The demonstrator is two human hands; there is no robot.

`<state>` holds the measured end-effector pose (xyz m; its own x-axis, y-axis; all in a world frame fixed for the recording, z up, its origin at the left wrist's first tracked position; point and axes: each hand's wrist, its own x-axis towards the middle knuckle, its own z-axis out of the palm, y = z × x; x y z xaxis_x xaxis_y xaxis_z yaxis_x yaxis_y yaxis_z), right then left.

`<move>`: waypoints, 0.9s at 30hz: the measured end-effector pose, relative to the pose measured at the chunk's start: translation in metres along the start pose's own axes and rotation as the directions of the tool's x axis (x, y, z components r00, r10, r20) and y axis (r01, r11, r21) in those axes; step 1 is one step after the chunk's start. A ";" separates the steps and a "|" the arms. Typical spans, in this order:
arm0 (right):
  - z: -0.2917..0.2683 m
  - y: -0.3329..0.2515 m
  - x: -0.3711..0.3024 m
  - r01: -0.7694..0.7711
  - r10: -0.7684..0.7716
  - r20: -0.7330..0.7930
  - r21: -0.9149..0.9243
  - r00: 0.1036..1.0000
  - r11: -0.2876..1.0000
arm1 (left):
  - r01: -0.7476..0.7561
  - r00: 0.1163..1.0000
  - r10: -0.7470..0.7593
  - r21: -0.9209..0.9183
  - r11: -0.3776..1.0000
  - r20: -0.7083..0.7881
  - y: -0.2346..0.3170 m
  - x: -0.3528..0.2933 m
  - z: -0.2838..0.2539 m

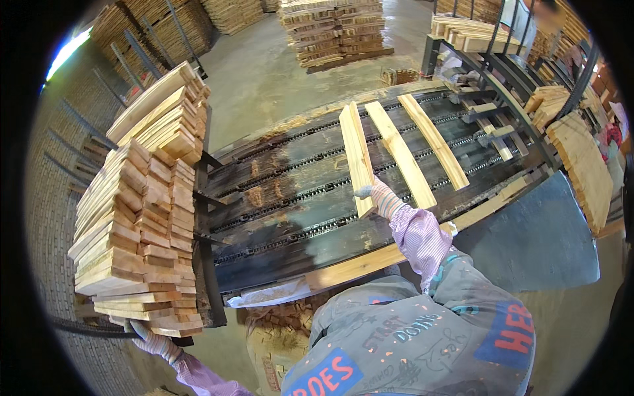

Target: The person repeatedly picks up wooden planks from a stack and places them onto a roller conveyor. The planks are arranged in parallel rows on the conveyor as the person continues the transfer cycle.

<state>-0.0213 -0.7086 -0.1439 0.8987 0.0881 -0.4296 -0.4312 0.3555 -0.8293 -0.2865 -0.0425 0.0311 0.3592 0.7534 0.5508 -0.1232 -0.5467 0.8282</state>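
The nearest wooden slat [357, 156] lies across the dark chain conveyor [290, 191], with its near end under the gloved right hand [380, 197], whose fingers are closed onto that end. Two more slats [422, 148] lie on the conveyor just beyond it, further from the person, side by side and apart from each other. At the conveyor's left end stands a tall stack of cut boards [142, 224]; the gloved left hand [148, 340] is at the bottom of this stack, touching its lowest boards, though whether it grips one cannot be told. A long plank [370, 261] runs along the conveyor's near edge. Beyond the conveyor's far side, pallets of stacked timber [337, 30] stand on the concrete floor [264, 72].
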 end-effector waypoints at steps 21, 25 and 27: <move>0.429 -0.117 -0.256 0.949 -0.438 0.897 0.084 0.060 0.304 | -0.286 0.955 0.281 -0.041 0.957 -0.098 0.020 -0.013 0.023; 0.498 -0.099 -0.275 0.983 -0.150 0.983 -0.129 0.108 -0.132 | -0.369 0.881 0.389 0.121 0.921 -0.270 0.027 -0.010 0.026; 0.512 -0.083 -0.269 0.940 -0.031 0.993 -0.114 0.110 -0.320 | -0.390 0.855 0.416 0.146 0.909 -0.309 0.038 -0.010 0.035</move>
<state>-0.1870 -0.2856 0.2234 0.1916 0.9230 0.3338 0.9742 -0.1374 -0.1792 -0.2619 -0.0833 0.0531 -0.0296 0.5298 0.8476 -0.1169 -0.8440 0.5234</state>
